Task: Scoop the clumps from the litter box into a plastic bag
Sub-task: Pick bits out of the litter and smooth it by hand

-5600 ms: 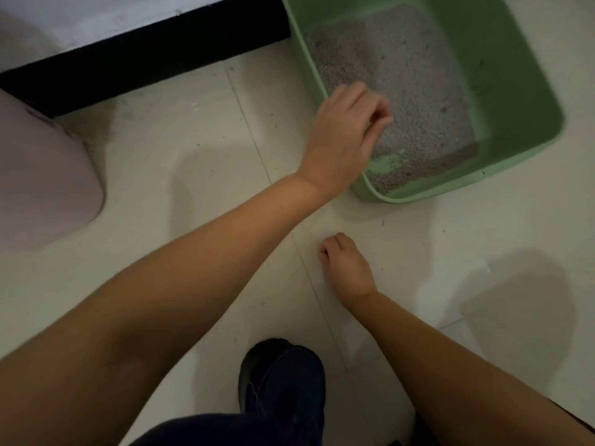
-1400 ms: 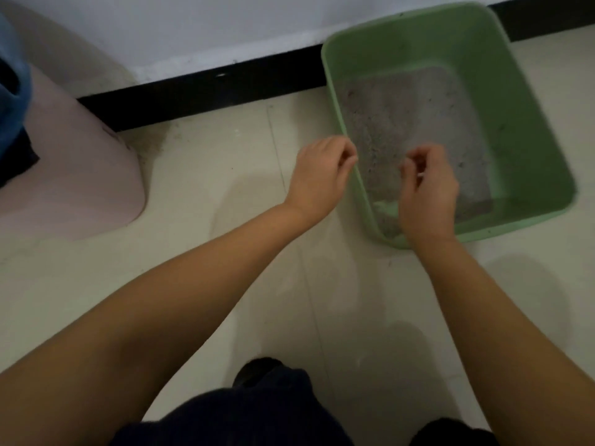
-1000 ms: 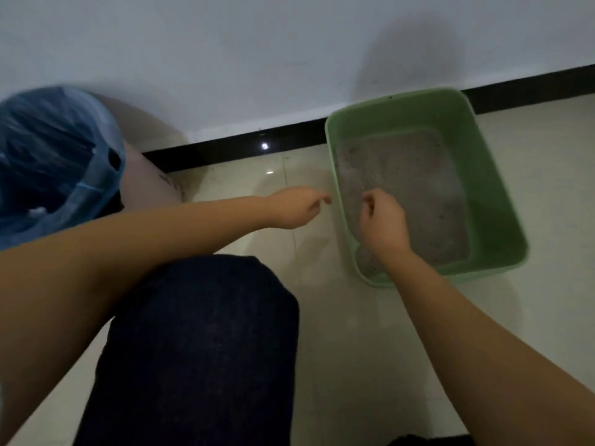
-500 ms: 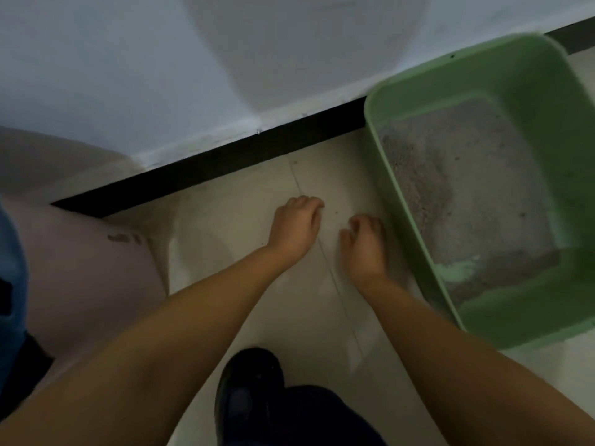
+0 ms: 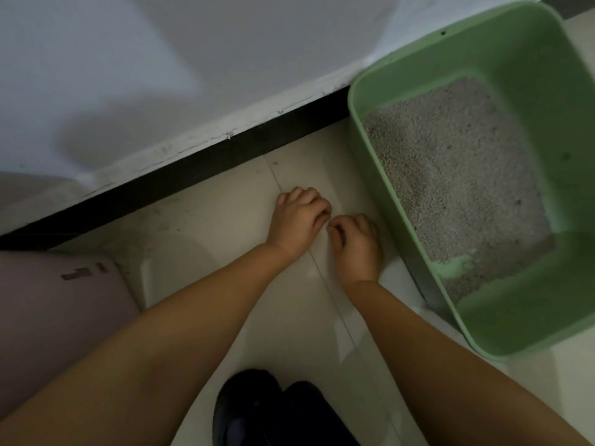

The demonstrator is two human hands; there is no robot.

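Head view: two hands low over the tile floor (image 5: 206, 239) just left of the green litter box (image 5: 528, 320).

The litter box sits at the right, its long axis running from the black baseboard (image 5: 193, 165) at the wall toward the viewer, slightly angled; grey litter (image 5: 457, 175) covers most of its bottom, with bare green showing at the near end. The left hand (image 5: 297, 222) and right hand (image 5: 355, 244) lie side by side, fingers curled under, knuckles nearly touching; whether either pinches anything I cannot tell. A pale pink bin (image 5: 54, 310) stands at the left, well apart from the box. A dark shoe (image 5: 248, 410) shows at the bottom edge, between the forearms.
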